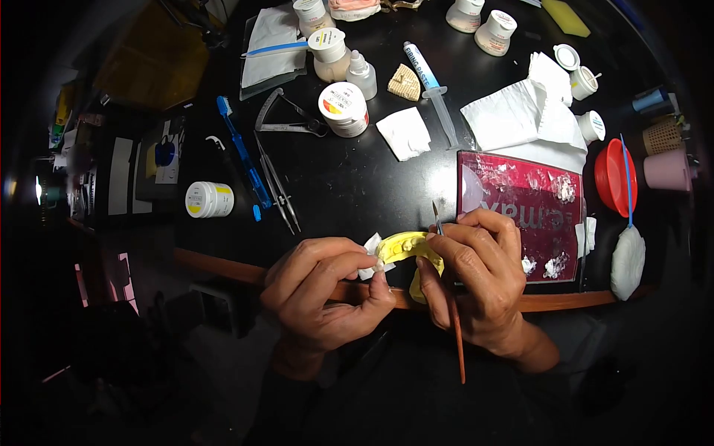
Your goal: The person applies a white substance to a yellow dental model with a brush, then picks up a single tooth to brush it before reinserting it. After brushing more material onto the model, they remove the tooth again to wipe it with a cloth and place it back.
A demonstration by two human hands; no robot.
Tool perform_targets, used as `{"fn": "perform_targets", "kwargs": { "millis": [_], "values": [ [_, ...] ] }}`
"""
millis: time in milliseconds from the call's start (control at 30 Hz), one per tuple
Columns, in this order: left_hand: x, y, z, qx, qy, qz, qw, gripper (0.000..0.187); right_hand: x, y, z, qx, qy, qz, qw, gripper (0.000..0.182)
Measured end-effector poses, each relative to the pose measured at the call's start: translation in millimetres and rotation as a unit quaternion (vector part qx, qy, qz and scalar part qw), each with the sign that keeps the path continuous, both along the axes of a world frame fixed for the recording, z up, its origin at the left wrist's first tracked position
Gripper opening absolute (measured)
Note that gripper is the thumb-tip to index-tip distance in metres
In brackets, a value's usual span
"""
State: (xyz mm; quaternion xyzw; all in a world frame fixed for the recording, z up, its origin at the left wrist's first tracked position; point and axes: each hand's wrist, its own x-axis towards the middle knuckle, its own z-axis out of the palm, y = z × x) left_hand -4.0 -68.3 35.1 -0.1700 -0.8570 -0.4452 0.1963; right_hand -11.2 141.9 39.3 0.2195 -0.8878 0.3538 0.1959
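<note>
Near the table's front edge, my right hand (483, 275) is closed around a fine paintbrush (458, 334), its bristle tip pointing up and away from me. The same hand's fingers also grip a yellow dental model (405, 245), a curved arch with tooth shapes along it. My left hand (323, 293) is pinched at the model's left end, thumb against forefinger, with a small whitish piece (380, 265) between the fingertips; its exact kind is too small to make out. Behind those fingertips lies a piece of white tissue (368, 249), partly hidden.
To the right lies a red mixing slab (520, 215) with white powder paste. Tweezers (277, 182), a blue toothbrush (242, 149), a caliper (286, 117) and a white jar (210, 199) lie left. Farther back are jars (343, 108), a syringe (433, 93) and tissues (513, 115). A red bowl (614, 178) stands right.
</note>
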Motion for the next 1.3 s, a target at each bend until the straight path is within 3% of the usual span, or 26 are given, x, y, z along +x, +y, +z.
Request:
{"fn": "perform_targets", "kwargs": {
  "millis": [300, 700, 1300],
  "values": [
    [3.6, 1.5, 7.3, -0.028, 0.0, 0.017, 0.999, 0.026, 0.6, 1.6, -5.5, 0.017, 0.034, -0.018, 0.999, 0.034],
    [-12.5, 12.3, 6.4, -0.137, 0.068, -0.047, 0.987, 0.022, 2.8, 2.2, -7.0, 0.01, 0.049, -0.024, 0.998, 0.032],
    [-24.3, 14.1, -5.6, -0.152, 0.087, -0.06, 0.983, 0.019, 2.7, 1.8, -10.1, -0.005, 0.056, -0.026, 0.998, 0.029]
  ]
}}
